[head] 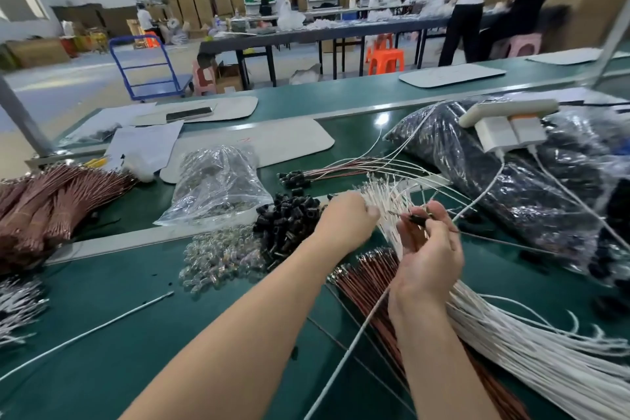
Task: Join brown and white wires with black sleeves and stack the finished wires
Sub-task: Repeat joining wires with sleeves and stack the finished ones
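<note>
My left hand (347,215) is down at the fanned tips of the white wires (511,327), which lie in a thick bundle across the right of the green tabletop (102,317). Its fingers (370,211) are curled onto those tips to pick one out, though the back of the hand hides whether only one is caught. My right hand (426,256) is raised just beside it, thumb and fingers (439,215) pinched on a black sleeve (417,219) with a thin dark wire trailing off to the right, which I take for the brown one. To do this well, I reckon I should separate a single white wire at its metal end, not lower down, so its neighbours don't lift with it. Then I should hold the sleeve steady with its mouth facing the left hand and feed the terminal in straight. If it goes in at an angle, it may snag or bend. The brown wires (368,269) lie against the white bundle under my right wrist, and the loose black sleeves (289,218) are heaped just left of my left hand. The finished wires (296,177) are stacked farther back with their sleeved ends together. This one should go there the same way round.
</note>
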The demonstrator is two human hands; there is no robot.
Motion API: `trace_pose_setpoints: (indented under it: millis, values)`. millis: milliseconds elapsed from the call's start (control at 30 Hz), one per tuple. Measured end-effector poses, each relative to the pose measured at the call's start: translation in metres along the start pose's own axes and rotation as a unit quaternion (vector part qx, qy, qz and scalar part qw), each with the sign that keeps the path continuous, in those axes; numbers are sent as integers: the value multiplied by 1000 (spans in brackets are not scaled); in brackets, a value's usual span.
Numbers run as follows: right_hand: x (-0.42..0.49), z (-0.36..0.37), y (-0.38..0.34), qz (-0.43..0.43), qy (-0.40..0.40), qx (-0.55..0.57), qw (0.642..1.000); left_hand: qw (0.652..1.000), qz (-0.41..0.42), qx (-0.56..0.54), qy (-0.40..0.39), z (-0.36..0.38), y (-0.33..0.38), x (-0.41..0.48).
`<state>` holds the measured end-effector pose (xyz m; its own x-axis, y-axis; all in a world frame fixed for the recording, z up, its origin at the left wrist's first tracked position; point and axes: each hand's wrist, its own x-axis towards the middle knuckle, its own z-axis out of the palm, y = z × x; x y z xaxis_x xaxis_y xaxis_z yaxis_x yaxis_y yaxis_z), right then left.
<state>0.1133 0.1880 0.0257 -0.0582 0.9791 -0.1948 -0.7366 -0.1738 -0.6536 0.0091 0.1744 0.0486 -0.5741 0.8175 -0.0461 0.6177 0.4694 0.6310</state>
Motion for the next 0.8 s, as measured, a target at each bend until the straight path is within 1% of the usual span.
trace_pose_setpoints:
  millis: [133,300,367,533,600,700,800]
  values:
    - [5,0,-1,18,10,26,999,998,-54,-26,-22,15,7,19]
    - [9,0,-1,38,10,34,999,990,-107,-82,-44,13,13,23]
    - [9,1,-1,41,10,38,998,988,-106,-109,-41,12,13,22]
    - [8,2,-2,57,-10,55,997,989,-55,-139,-17,9,10,21]
    - [6,2,-2,56,-26,49,997,989,-43,-138,6,9,11,19]
    - [2,3,-1,60,-57,48,995,984,-20,-158,78,2,16,16]
    - [-1,1,-3,94,-105,72,987,960,3,-238,148,-22,25,8]
